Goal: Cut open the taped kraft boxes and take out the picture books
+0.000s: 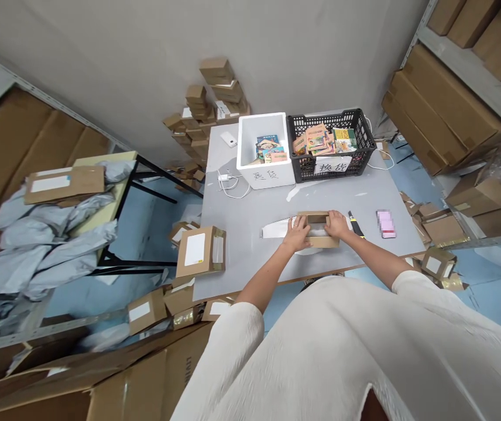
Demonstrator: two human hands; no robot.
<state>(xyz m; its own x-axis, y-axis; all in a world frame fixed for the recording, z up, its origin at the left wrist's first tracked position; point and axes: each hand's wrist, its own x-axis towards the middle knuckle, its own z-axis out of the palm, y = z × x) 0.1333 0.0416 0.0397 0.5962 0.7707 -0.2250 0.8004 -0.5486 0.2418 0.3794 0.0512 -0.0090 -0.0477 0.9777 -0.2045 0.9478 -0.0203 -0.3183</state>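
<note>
A small cardboard box (324,242) lies near the front of the grey table with its top open and something pale inside that I cannot make out. My left hand (297,234) grips its left end, the fingers bent over the edge. At the other end my right hand (337,224) holds the side wall, thumb toward the opening. White paper or wrapping (273,229) sticks out to the left of the box. Just right of my right hand lies a yellow and black utility knife (356,225). Farther right is a pink phone-like object (385,224), partly blurred out.
At the table's back stand a white foam box (261,175) and a black plastic crate (333,166), both holding booklets. A white cable (233,182) lies before them. A taped carton (201,251) sits at the left edge. Stacked cartons and grey parcels (52,234) surround the table (242,257).
</note>
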